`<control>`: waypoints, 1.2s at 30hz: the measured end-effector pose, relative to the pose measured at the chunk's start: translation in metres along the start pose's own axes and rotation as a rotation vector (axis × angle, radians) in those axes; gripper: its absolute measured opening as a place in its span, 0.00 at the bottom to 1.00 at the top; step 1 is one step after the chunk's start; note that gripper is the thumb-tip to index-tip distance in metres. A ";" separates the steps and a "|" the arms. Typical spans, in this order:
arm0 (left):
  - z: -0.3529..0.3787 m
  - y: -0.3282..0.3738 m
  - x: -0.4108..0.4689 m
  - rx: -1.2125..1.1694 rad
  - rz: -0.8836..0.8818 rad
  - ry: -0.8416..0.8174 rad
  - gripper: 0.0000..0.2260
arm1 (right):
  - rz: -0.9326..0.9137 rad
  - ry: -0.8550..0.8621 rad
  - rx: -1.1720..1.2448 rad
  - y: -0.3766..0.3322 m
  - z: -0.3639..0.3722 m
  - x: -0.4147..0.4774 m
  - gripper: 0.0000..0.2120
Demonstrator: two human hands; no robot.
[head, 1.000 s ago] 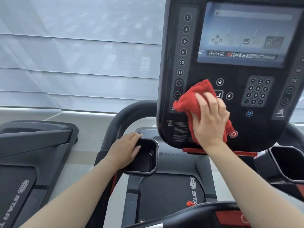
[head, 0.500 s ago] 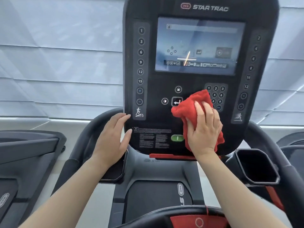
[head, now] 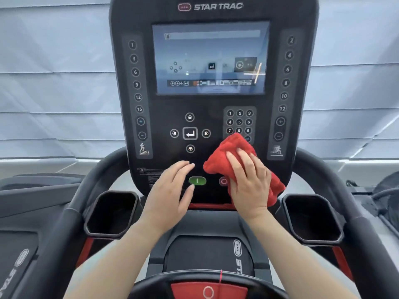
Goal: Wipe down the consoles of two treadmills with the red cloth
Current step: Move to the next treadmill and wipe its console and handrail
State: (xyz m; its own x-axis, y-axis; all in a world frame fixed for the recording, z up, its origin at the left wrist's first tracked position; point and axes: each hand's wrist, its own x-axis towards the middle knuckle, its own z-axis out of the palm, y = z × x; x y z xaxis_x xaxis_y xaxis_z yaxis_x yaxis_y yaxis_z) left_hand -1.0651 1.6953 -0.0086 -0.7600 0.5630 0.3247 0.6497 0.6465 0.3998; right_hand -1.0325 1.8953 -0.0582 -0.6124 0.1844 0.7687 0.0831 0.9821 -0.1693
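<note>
A black Star Trac treadmill console (head: pixel 164 100) fills the middle of the head view, with a lit screen (head: pixel 210 58), arrow keys and a number keypad (head: pixel 239 121). My right hand (head: pixel 248 182) presses a bunched red cloth (head: pixel 232 152) flat against the console's lower right, just under the keypad and beside the red stop button. My left hand (head: pixel 170 190) lies with straight fingers on the lower console face, its thumb at the green start button (head: pixel 197 180).
Two black cup holders (head: pixel 112 214) (head: pixel 313 219) flank the console base. Curved black handrails (head: pixel 323 169) rise on both sides. A second treadmill (head: pixel 26 212) stands at the left. Pale window blinds fill the background.
The view has swung so the console is centred and closer. My left hand moved from the left cup holder onto the console face. The cloth slid right and down across the console.
</note>
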 end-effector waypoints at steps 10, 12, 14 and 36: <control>0.020 0.022 0.001 -0.027 -0.019 0.001 0.22 | 0.176 -0.041 0.185 0.009 -0.028 -0.003 0.20; 0.022 0.026 0.005 -0.045 -0.005 0.003 0.22 | 0.208 -0.056 0.185 0.013 -0.037 -0.008 0.19; 0.023 0.031 0.009 -0.073 0.025 0.000 0.22 | 0.233 -0.075 0.190 0.016 -0.047 -0.011 0.19; 0.015 0.070 -0.024 -0.316 0.565 -0.262 0.23 | 0.653 0.004 -0.218 -0.066 -0.181 -0.085 0.18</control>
State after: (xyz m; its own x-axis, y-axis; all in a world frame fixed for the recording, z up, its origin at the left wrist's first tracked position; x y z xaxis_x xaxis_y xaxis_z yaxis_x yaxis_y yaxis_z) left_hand -1.0015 1.7349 -0.0017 -0.2526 0.9001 0.3551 0.8787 0.0597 0.4736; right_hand -0.8436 1.8225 -0.0007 -0.3801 0.7411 0.5534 0.5911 0.6548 -0.4710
